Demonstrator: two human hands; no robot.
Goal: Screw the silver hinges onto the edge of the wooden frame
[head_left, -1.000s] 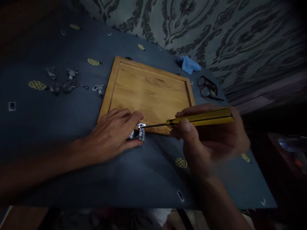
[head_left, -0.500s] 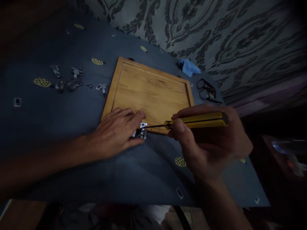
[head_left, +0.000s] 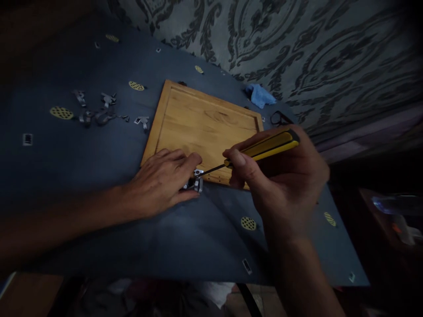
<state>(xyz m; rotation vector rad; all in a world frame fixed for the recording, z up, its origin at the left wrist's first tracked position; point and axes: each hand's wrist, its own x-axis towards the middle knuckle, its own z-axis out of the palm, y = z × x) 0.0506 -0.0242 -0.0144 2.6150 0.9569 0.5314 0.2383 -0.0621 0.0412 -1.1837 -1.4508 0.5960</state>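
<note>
A wooden board (head_left: 205, 125) with a routed groove lies on a dark blue patterned cloth (head_left: 99, 185). At its near edge my left hand (head_left: 161, 180) presses a small metal hinge (head_left: 195, 180) against the wood, fingers closed around it. My right hand (head_left: 280, 176) grips a yellow-and-black screwdriver (head_left: 261, 147); the thin shaft slants down to the left and its tip meets the hinge. Small holes dot the board's edge right of the hinge.
Several loose metal hinge parts (head_left: 99, 112) are scattered on the cloth at the left. A blue rag (head_left: 259, 94) and dark glasses (head_left: 279, 118) lie beyond the board's far right corner. A patterned wall rises behind, and the table edge runs along the right.
My right hand has lifted the screwdriver's handle, so the tool now slants steeply instead of lying nearly level. Its tip stays at the hinge, and my left hand has not moved.
</note>
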